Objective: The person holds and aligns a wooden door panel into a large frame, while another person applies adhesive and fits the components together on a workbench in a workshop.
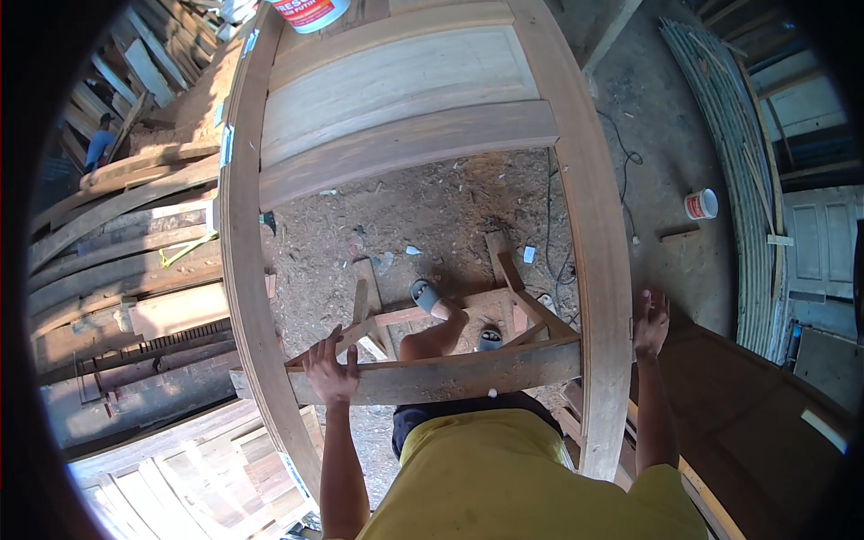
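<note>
A wooden door frame stretches away from me, with a long left stile (241, 198), a right stile (601, 270) and a pale panel (405, 81) in its far part. The stiles lie across a sawhorse beam (441, 382) in front of my body. My left hand (331, 369) rests on this beam just inside the left stile, its fingers spread. Against the outer edge of the right stile is my right hand (650, 326), with its fingers apart and slightly bent. Neither hand shows a tool.
A white-and-red bucket (308, 13) stands on the frame's far end. Another bucket (701, 204) sits on the floor at right, near a black cable (621, 148). Stacked boards (135, 234) fill the left side. Long thin strips (729, 153) lean at right. A person (99, 144) is far left.
</note>
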### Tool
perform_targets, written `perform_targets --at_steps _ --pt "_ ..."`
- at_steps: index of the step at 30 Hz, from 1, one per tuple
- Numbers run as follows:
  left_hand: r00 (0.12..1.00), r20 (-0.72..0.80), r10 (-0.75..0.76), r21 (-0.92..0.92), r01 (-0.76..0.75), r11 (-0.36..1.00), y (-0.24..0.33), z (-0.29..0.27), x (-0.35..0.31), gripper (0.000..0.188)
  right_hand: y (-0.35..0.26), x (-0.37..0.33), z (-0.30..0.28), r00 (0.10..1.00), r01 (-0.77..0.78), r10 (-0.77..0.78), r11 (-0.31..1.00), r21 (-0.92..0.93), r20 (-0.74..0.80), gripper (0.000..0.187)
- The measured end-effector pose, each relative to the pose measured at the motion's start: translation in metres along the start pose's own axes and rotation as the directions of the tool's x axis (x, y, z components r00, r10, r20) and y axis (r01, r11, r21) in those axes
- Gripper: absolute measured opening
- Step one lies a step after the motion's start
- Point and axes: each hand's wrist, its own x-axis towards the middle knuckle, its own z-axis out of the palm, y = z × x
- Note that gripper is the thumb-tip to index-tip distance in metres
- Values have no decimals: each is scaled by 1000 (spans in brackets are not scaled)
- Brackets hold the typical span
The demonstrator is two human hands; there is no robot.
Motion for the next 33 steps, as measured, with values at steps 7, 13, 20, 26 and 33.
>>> perform_targets --at_steps 7,13,20,26,33 --pt "999 40 -19 17 19 1000 2 -1 7 43 7 7 2 1000 26 -26 1000 -17 -7 56" --pt "998 46 -30 20 29 999 0 1 6 43 -1 5 0 999 -40 40 999 -17 32 51" --pt "998 54 -21 12 20 1000 -2 1 6 40 -2 5 0 998 -50 51 999 -14 32 49" --pt "998 49 -33 21 32 999 -1 2 4 35 -3 6 -1 1000 19 -20 998 -66 -6 48" --pt "999 21 -31 25 31 999 -5 4 2 33 -8 2 -4 999 49 -50 997 -64 -6 49"
